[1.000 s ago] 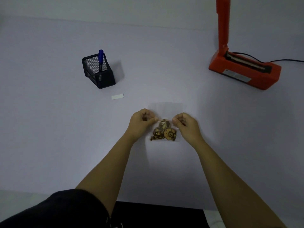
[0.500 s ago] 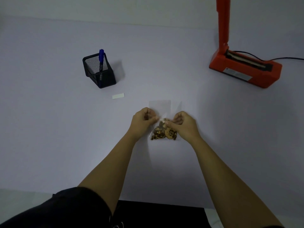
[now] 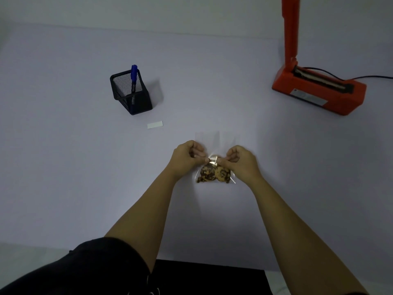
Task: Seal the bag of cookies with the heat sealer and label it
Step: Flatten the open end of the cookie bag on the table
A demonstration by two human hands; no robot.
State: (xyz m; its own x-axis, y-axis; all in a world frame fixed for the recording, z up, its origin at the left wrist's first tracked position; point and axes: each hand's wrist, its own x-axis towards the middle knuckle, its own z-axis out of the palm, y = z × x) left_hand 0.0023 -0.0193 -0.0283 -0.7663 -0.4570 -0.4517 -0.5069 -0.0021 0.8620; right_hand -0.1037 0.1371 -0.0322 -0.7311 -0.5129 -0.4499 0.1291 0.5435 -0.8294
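A clear plastic bag of chocolate-chip cookies (image 3: 213,173) lies on the pale table in front of me. My left hand (image 3: 187,156) pinches the bag just above the cookies from the left, and my right hand (image 3: 240,160) pinches it from the right. The fingertips of both hands nearly meet at the middle. The bag's empty upper part (image 3: 212,139) stands up behind my fingers. An orange heat sealer (image 3: 319,90) sits at the far right with its arm raised upright. A small white label (image 3: 155,125) lies on the table to the left of the bag.
A black mesh pen holder (image 3: 130,94) with a blue marker (image 3: 133,76) stands at the left behind the label. The sealer's black cable (image 3: 374,77) runs off to the right. The table's near edge meets a dark surface at the bottom.
Both hands have drawn closer together over the cookies, bunching the bag's neck. The flat upper part of the bag has folded narrower.
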